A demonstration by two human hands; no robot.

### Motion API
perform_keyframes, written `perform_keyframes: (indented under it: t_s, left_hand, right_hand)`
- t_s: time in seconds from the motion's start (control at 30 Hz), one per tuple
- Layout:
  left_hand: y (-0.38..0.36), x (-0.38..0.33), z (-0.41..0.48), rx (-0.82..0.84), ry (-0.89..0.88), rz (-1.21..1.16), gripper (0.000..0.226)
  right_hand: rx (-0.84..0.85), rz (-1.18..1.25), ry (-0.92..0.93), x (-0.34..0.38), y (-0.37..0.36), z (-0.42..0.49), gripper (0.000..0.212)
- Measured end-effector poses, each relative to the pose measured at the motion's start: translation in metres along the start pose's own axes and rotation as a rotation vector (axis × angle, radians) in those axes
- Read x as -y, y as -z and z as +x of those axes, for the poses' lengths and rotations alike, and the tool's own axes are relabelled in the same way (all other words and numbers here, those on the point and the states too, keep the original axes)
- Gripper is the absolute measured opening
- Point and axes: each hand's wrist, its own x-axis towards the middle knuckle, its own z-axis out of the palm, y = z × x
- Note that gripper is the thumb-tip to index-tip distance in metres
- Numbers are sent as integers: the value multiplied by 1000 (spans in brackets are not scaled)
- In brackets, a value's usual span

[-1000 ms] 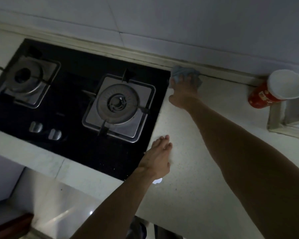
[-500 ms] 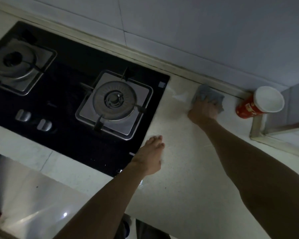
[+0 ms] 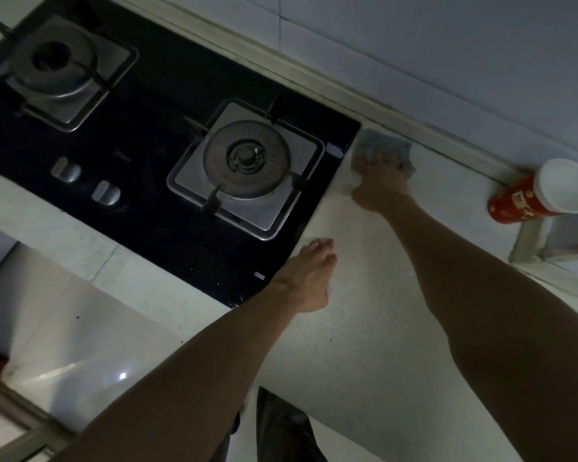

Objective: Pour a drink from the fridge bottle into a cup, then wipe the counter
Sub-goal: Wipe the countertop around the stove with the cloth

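Right arm stretched far forward. Right hand [image 3: 379,180] flat, fingers straight and spread, pressing grey-blue cloth [image 3: 382,145] onto back of counter [image 3: 381,345], just beside rear right corner of hob [image 3: 154,95]. Cloth soft, crumpled, roughly square. Left hand [image 3: 309,278] palm down on counter, fingers straight and together, holding nothing, just beside hob edge. Counter pale, speckled, stone-like. Hob glossy black glass with round metal burners on square steel plates. Red cup [image 3: 541,195], white inside, far right, well apart from cloth.
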Motion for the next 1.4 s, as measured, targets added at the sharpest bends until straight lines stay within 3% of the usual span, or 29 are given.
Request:
perform_keyframes:
  t_s: [0.3,0.47,0.7,0.97,1.23,1.4]
  left_hand:
    - [5,-4,-23,-19,-34,-147,63]
    - [-37,0,-90,-93,-89,-271,55]
    - [-74,43,-188,-210,-47,-257,35]
    - [-85,82,-250,-119,37,-136,50]
    - [-90,48,-254,-115,-21,-84,47]
    - [-90,29,-248,-116,-56,-68,51]
  right_hand:
    - [12,-75,37,38,-10,-44,83]
    - [39,-82,49,60,-33,-94,84]
    - [74,-62,-22,124,-57,-179,85]
    - [99,-54,-42,186,-89,-275,84]
    - [33,33,-32,232,-136,-351,85]
    - [-31,8,34,212,-161,-369,78]
